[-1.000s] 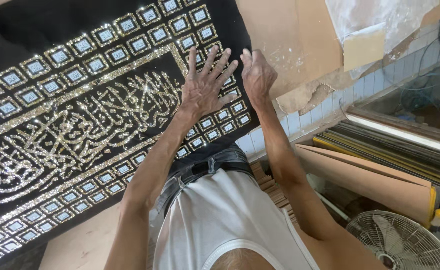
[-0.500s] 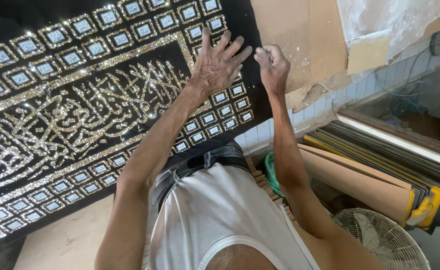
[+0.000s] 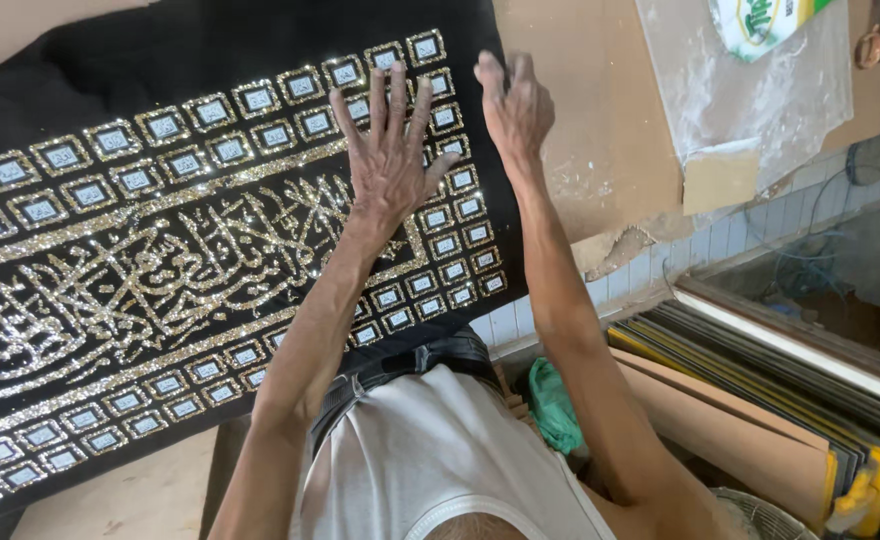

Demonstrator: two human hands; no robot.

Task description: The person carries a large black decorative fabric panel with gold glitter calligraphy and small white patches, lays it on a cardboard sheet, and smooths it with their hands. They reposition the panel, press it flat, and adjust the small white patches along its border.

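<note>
Head view shows us one black cloth (image 3: 160,60) worked with glittering gold script and a border of small sequinned squares, spread flat over the worktable and reaching to its right-hand edge, where bare brown board (image 3: 590,130) begins. Our left hand (image 3: 390,165) lies palm-down on the cloth near its upper right corner, all five fingers spread wide and gripping nothing; we judge it is pressing the fabric flat so it cannot shift. Our right hand (image 3: 513,105) sits just beside it at the cloth's right border, fingers curled and bunched at the tips as if pinching something small at the edge, though we cannot tell what, if anything, is between them. Two hands are in view, both ours. Beyond the cloth, one dusty clear plastic sheet (image 3: 760,100) lies on the board toward the table's far right corner. Below the table's near edge we see one green rag (image 3: 555,405), a stack of flat boards and frames (image 3: 760,400) leaning on edge, and part of one fan grille (image 3: 760,515).
</note>
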